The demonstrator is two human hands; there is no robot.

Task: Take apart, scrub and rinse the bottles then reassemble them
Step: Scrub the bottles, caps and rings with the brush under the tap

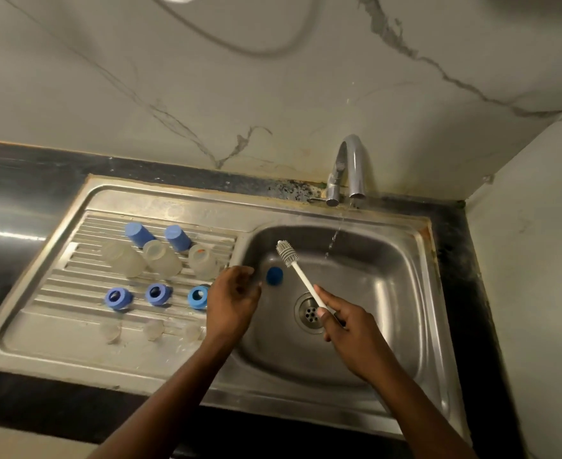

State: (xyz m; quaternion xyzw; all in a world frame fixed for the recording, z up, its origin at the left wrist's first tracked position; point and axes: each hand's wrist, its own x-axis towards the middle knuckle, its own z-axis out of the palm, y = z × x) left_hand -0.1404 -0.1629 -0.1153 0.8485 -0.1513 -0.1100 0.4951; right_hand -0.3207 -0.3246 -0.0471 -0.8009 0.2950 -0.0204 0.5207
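Over the sink basin [389, 293] I see my right hand [349, 339] with its fingers wrapped round the lower end of a white bottle brush [301, 274], bristle head tilted up and to the left, near the thin stream of water [334, 236] falling from the chrome tap [349, 170]. My left hand [231, 299] hangs at the basin's left edge, fingers loosely curled, with nothing in it. Just beyond its fingertips a blue cap [274, 276] lies inside the basin, up and left of the drain [309, 313].

On the ribbed drainboard [74, 326] to the left, the other parts lie in rows. Two blue caps [139, 235] are farthest back, with three clear bottle bodies [162, 260] just in front of them. Nearer me are three blue collar rings [157, 294], and nearest of all three clear teats [153, 328]; my left wrist partly hides the rightmost ones. A dark worktop [24, 193] frames the sink.
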